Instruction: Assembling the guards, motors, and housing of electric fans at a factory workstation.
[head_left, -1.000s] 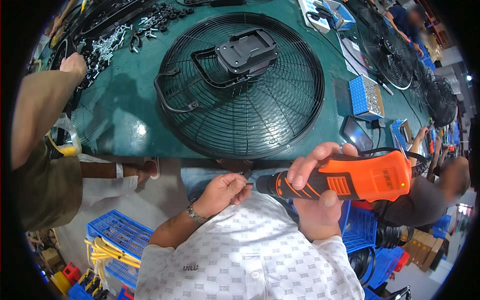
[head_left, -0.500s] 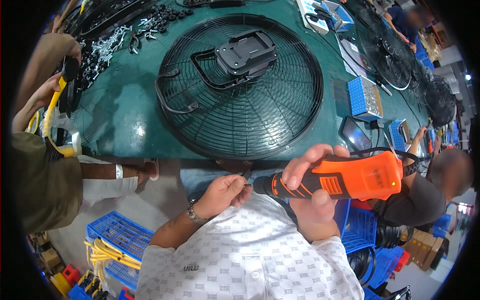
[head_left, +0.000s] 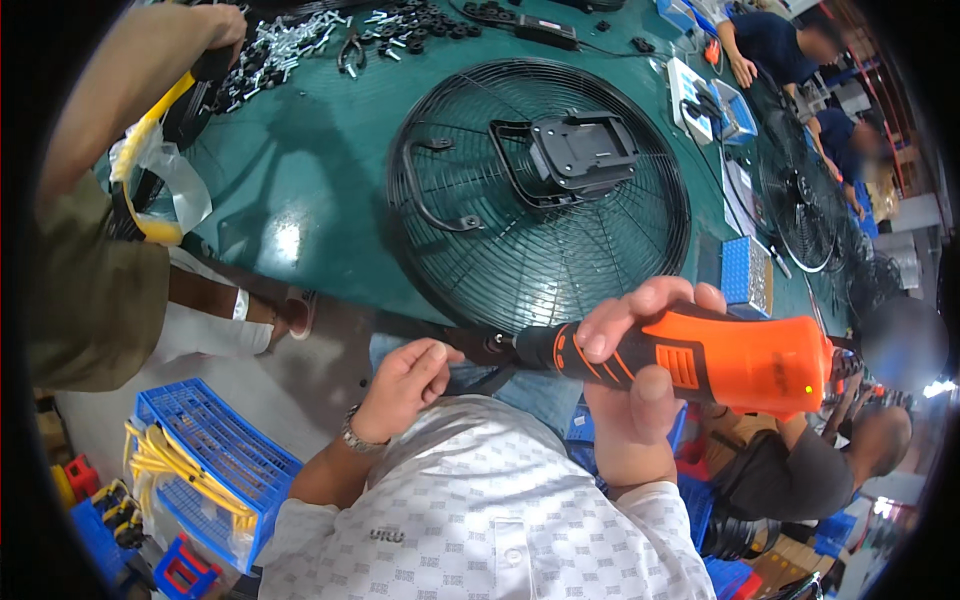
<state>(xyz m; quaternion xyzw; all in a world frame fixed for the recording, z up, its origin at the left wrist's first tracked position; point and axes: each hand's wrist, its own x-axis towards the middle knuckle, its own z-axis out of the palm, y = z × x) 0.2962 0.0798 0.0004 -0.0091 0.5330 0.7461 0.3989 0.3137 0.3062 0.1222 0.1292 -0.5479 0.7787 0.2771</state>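
Note:
My right hand [head_left: 650, 370] grips an orange and black electric screwdriver [head_left: 735, 360], held level above my lap with its nose to the left. A small metal tip [head_left: 503, 341] sticks out of that nose. My left hand [head_left: 405, 383] is apart from the tip, just left of it, thumb and fingers curled together; anything inside them is hidden. Beyond the hands, a round black fan guard [head_left: 450, 290] lies flat on the green table [head_left: 290, 190]. A black bracket with a rectangular mount [head_left: 585, 150] sits on the guard, beside a curved black handle [head_left: 425, 195].
Loose screws [head_left: 285, 50] and pliers [head_left: 350, 50] lie at the far left. At right stands a blue box of small metal parts [head_left: 748, 275]. A co-worker's arm [head_left: 130, 100] is at left, by yellow tubing [head_left: 140, 160]. A blue crate [head_left: 215, 455] holds yellow cables.
My left hand has drawn away from the screwdriver's tip, to the left. The screwdriver has shifted slightly right in view. The whole scene has swung as my head turned.

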